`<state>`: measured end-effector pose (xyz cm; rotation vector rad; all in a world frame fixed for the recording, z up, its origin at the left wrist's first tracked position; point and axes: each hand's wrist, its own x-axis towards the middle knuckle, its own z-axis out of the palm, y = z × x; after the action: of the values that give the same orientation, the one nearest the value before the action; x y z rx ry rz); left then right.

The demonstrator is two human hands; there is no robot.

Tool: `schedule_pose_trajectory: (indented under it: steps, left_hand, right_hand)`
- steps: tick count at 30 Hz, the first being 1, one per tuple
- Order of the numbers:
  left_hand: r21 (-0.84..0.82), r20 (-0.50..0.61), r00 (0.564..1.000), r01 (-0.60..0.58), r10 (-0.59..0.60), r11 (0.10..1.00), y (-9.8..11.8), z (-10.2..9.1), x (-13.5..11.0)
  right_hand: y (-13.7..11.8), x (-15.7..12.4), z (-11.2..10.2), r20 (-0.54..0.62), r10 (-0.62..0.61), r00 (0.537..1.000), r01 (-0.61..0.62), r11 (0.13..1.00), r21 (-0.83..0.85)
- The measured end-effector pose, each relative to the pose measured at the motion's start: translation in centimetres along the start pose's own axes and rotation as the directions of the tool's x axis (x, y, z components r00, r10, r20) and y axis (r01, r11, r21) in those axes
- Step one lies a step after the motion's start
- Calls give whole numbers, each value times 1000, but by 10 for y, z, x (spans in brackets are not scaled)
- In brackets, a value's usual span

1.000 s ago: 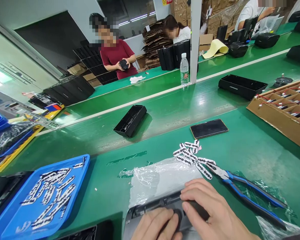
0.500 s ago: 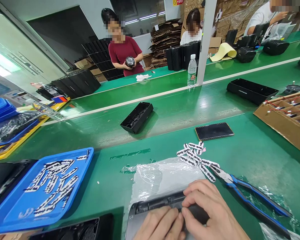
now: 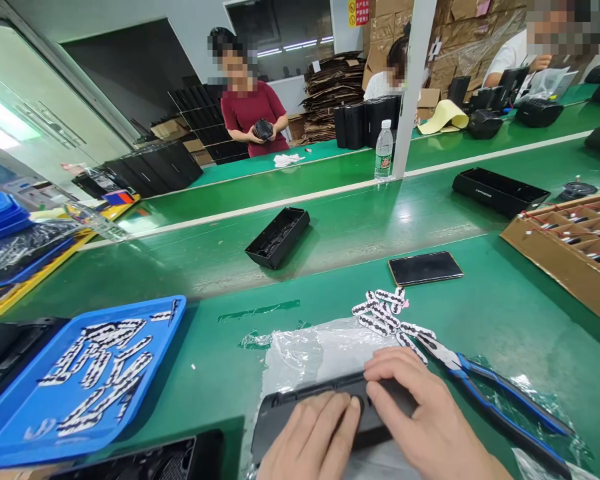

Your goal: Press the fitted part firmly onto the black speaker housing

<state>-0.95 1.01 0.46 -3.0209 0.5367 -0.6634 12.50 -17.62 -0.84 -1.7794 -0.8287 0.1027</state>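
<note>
A long black plastic housing [image 3: 300, 410] lies on a clear plastic sheet [image 3: 315, 353] at the near edge of the green bench. My left hand [image 3: 313, 437] presses flat on its top, fingers together. My right hand [image 3: 423, 417] covers the housing's right end, thumb touching the left fingertips. Just beyond the right hand lies a pile of small black-and-white sticker strips [image 3: 385, 313], and blue-handled pliers [image 3: 500, 400] rest to the right.
A blue tray [image 3: 30, 437] with several strips sits at left. A phone [image 3: 425, 268] lies beyond the strips. On the conveyor are two black housings [image 3: 277, 238] [image 3: 500, 192] and a water bottle [image 3: 383, 151]. A cardboard box of wired parts [image 3: 555, 257] stands right. Other people work across the line.
The view has shifted slightly, showing more of the housing. My hands have stayed pressed on it, fingers sliding a little along its top.
</note>
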Motion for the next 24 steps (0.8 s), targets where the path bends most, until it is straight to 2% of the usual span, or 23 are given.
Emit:
schedule_pose_trajectory:
  steps: [3, 5, 7, 9, 11, 13, 15, 18, 21, 24]
  left_hand:
    - [-72, 58, 984, 171, -167, 983, -1, 8, 0]
    - [-160, 87, 958, 284, -273, 945, -2, 14, 0]
    - [-278, 115, 925, 379, -362, 883, -3, 20, 0]
    - [-392, 211, 881, 473, -423, 789, -3, 26, 2]
    - [-454, 330, 827, 562, -455, 692, -2, 30, 3]
    - [-483, 393, 788, 615, -474, 623, -2, 30, 4]
    - [-506, 398, 791, 612, -465, 607, -3, 29, 4]
    - [-527, 404, 805, 593, -435, 609, -7, 24, 8]
    - [-510, 498, 748, 662, -439, 549, -10, 22, 13]
    - [-493, 512, 726, 685, -458, 535, -8, 24, 15]
  right_hand:
    - [-1, 0, -5, -187, -48, 981, 46, 999, -12]
    - [-5, -3, -12, -233, -135, 963, 117, 989, -86]
    - [-10, -6, -17, -205, -200, 958, 167, 972, -166]
    - [-12, -9, -17, -166, -219, 961, 178, 957, -230]
    - [-10, -13, -14, -123, -168, 978, 132, 957, -257]
    - [-3, -18, -8, -48, -60, 997, 45, 964, -264]
    - [4, -21, -2, 41, 39, 998, -27, 962, -270]
    - [11, -20, 6, 112, 100, 989, -63, 954, -295]
    - [8, -15, 12, 114, 97, 989, -52, 936, -347]
    - [5, -10, 18, 137, 52, 989, 6, 920, -392]
